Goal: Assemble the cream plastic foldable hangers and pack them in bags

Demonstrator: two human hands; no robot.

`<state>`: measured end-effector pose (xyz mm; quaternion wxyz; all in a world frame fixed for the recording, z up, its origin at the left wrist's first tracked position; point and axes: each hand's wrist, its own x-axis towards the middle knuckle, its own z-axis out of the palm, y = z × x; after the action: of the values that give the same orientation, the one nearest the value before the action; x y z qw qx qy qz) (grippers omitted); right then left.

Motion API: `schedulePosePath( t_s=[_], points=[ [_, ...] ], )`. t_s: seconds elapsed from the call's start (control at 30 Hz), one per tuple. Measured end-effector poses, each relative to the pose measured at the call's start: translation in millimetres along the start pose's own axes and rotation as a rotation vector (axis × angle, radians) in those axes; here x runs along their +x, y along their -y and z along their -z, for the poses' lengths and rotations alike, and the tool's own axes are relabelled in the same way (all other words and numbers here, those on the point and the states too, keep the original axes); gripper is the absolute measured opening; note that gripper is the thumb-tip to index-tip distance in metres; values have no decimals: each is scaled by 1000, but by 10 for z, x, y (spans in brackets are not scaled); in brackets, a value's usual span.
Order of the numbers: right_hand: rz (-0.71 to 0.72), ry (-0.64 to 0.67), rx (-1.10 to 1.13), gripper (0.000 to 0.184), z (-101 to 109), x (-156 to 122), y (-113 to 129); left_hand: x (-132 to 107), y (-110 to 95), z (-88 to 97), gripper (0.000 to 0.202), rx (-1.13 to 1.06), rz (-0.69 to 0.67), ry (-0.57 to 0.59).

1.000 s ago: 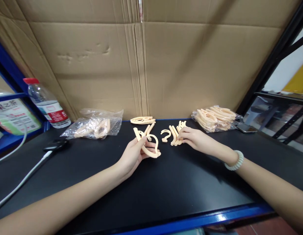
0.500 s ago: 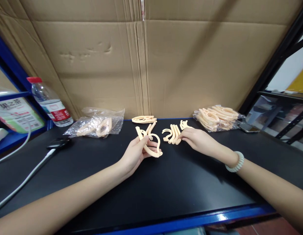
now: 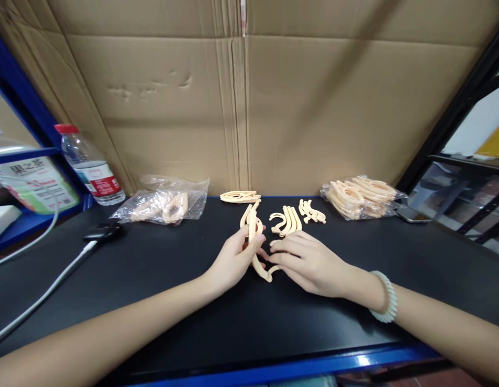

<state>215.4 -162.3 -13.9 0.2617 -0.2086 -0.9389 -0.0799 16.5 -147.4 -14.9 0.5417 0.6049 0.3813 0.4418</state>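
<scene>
My left hand (image 3: 235, 258) is closed around a beige plastic part of a folding clothes hanger (image 3: 261, 269), its curved arm pointing down toward me. Against its lower right side, my right hand (image 3: 309, 263) has its fingers pinched together, with a thin curved beige bit showing beneath them. What lies between those fingertips is mostly hidden. Just behind the hands, several loose curved hanger arms (image 3: 290, 219) lie side by side. Small beige hook-shaped pieces (image 3: 312, 211) form a pile to their right. Folded beige hangers (image 3: 240, 196) are stacked at the back.
Clear bags of beige parts lie at the back left (image 3: 164, 207) and back right (image 3: 360, 196). A phone (image 3: 411, 214) is beside the right bag. On the left are a water bottle (image 3: 92, 172) and a black device (image 3: 103, 231) with a white cable (image 3: 51, 288). Cardboard (image 3: 161, 107) stands behind.
My right hand has moved from the loose arms toward me and left, meeting the piece in my left hand. The held piece has turned and come slightly nearer.
</scene>
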Motion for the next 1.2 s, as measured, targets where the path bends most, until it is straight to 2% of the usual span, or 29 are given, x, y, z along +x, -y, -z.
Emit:
schedulePosePath(
  t_s=[0.13,0.23,0.33,0.43,0.53,0.73,0.8,0.93,1.07,1.2],
  points=[
    [-286,-169,309,28,9,13,-37,-10,21,0,28,110,-78,28],
    [-417,-148,705,38,-6,39,-82,-10,6,-4,30,194,-138,8],
    [-517,-133,974,35,-16,40,-133,-2,-28,4,34,280,-156,-57],
    [-619,-188,1086,33,-11,27,-156,14,-53,38,30,365,-185,-113],
    [-694,-290,1190,33,-4,29,-155,26,-46,84,23,467,-257,-115],
    [-889,-456,1235,34,-43,37,-177,31,2,110,25,729,-457,-138],
    [-929,-429,1291,36,-59,35,-178,35,13,99,28,808,-488,-137],
    [-917,-215,1326,31,-58,45,-138,41,26,100,30,1109,-516,-110],
    [-878,-43,1322,35,-30,56,-89,28,-1,126,30,1562,-649,34],
    [-877,83,1287,35,-6,70,-68,21,-70,112,24,1741,-749,200]
  ],
)
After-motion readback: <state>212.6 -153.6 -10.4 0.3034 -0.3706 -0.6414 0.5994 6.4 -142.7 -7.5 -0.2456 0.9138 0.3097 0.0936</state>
